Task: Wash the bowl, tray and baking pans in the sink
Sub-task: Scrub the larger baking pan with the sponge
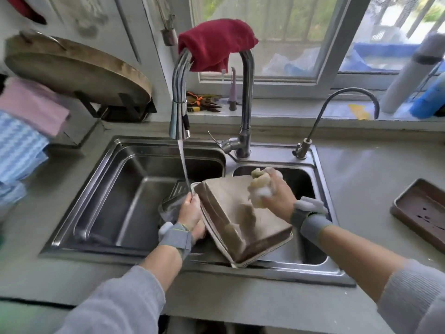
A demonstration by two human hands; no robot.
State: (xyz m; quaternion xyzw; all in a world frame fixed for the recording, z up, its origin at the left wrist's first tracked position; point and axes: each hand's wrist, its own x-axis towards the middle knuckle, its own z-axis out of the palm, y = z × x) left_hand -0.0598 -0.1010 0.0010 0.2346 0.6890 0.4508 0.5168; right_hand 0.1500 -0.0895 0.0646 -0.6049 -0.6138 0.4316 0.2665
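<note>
Fingers (190,203) of left hand (190,213) clamp baking pan (240,213) rim, pan upturned, tilted over sink (313,263) divider; right hand (277,191) squeezes soapy sponge (258,189) on it. Water hits left hand. Brown tray (421,210) on table (373,169), right.

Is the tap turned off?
No, a stream of water runs from the faucet down to the left hand.
</note>
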